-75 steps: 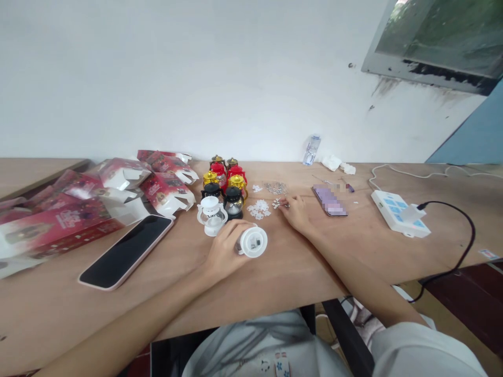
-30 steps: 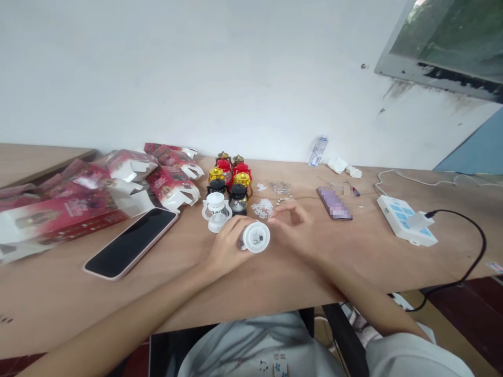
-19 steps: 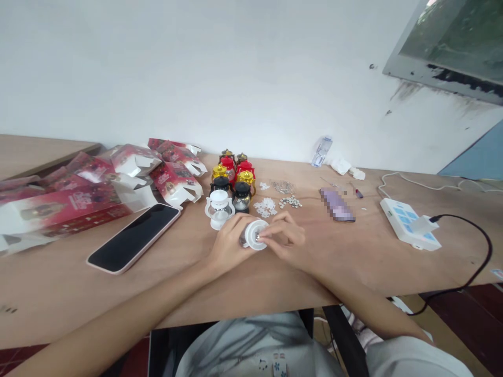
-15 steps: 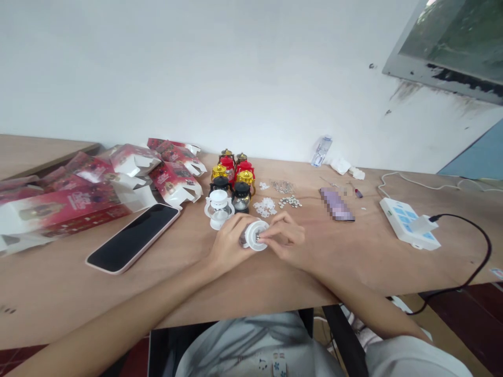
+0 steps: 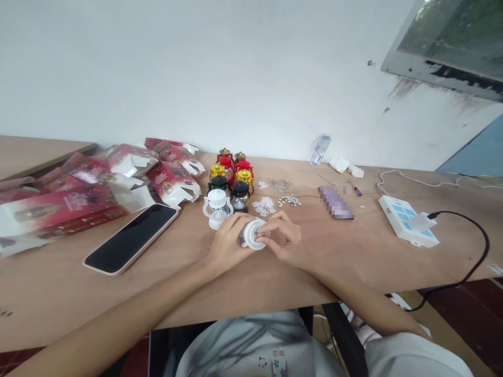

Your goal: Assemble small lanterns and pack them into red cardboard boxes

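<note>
My left hand (image 5: 230, 242) is wrapped around a small white lantern (image 5: 251, 226), tipped so its round white end faces me. Thumb and fingertips of my right hand (image 5: 283, 238) are pinched at the middle of that end, on something small and silvery too tiny to name. Just behind stands another white lantern (image 5: 217, 208), upright. Black lanterns (image 5: 240, 195), gold ones (image 5: 243, 178) and red ones (image 5: 225, 161) are grouped behind it. Near my right hand lie small white pieces (image 5: 264, 205), button cells (image 5: 289, 200) and a heap of thin metal parts (image 5: 282, 185).
Red printed cartons (image 5: 74, 204) are piled at the left, beside a black-screened phone (image 5: 131, 238). To the right lie a purple phone (image 5: 336, 202), crumpled white tissue (image 5: 338, 163) and a white power strip (image 5: 406, 220) with a plugged-in black cable (image 5: 487, 241).
The view has shifted very slightly. Both hands stay on the white lantern, with the right fingertips still pinched at its end and only slightly moved.
</note>
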Demonstrator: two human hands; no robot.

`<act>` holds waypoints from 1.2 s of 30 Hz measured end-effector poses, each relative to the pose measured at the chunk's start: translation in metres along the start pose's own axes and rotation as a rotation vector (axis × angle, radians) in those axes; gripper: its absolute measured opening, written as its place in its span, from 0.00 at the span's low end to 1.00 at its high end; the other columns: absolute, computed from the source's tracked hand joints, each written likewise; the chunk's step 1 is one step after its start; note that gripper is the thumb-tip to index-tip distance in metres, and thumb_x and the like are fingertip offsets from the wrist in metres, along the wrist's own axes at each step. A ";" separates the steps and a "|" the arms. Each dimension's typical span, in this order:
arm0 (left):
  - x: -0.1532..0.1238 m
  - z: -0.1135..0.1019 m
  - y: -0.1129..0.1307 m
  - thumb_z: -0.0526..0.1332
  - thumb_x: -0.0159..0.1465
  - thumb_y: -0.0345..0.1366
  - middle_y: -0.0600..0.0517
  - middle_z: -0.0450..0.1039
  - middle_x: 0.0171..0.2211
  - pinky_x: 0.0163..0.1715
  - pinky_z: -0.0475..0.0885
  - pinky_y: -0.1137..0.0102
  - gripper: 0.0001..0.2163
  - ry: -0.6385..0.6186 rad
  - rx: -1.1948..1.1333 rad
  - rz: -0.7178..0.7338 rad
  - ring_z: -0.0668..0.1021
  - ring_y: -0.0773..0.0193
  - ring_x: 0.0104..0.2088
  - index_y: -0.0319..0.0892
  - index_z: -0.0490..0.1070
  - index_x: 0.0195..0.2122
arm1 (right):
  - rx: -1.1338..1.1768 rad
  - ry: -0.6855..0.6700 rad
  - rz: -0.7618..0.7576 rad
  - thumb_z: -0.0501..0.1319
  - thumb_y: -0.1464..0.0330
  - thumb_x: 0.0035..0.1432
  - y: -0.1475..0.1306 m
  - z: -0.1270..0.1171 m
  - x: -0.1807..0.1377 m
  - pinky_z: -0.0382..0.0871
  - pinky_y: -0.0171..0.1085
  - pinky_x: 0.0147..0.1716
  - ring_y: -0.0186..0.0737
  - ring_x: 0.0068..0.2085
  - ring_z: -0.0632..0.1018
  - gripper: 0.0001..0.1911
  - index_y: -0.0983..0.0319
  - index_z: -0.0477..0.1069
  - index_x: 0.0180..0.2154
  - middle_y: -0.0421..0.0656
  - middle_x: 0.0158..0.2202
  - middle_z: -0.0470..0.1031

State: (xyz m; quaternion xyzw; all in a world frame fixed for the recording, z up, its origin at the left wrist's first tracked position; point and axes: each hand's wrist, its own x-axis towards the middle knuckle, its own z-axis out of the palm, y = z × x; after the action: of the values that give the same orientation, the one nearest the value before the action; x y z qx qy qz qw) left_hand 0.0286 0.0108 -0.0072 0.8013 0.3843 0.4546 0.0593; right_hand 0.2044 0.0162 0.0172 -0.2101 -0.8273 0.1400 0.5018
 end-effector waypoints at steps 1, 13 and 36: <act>0.000 0.000 0.000 0.63 0.57 0.37 0.49 0.70 0.40 0.39 0.71 0.67 0.13 -0.002 0.001 -0.005 0.74 0.60 0.41 0.43 0.66 0.43 | -0.005 0.000 0.000 0.62 0.71 0.56 0.000 0.000 0.000 0.69 0.38 0.33 0.37 0.33 0.70 0.04 0.58 0.71 0.36 0.41 0.29 0.75; 0.000 0.000 -0.001 0.63 0.57 0.36 0.49 0.70 0.40 0.39 0.71 0.67 0.13 -0.008 0.000 -0.008 0.74 0.60 0.41 0.43 0.66 0.43 | -0.042 0.018 -0.030 0.61 0.71 0.56 -0.001 0.000 0.003 0.70 0.41 0.37 0.38 0.35 0.74 0.05 0.57 0.72 0.36 0.41 0.31 0.77; 0.001 -0.004 0.000 0.62 0.58 0.36 0.46 0.71 0.41 0.41 0.71 0.65 0.13 0.001 0.053 0.074 0.74 0.59 0.43 0.42 0.67 0.44 | -0.072 0.065 -0.061 0.61 0.74 0.55 -0.003 -0.001 -0.002 0.68 0.38 0.31 0.37 0.32 0.70 0.08 0.58 0.70 0.37 0.41 0.29 0.75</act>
State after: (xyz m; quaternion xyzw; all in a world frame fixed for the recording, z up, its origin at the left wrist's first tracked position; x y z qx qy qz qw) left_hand 0.0257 0.0105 -0.0042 0.8161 0.3662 0.4466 0.0210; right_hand 0.2055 0.0126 0.0171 -0.2070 -0.8211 0.0878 0.5247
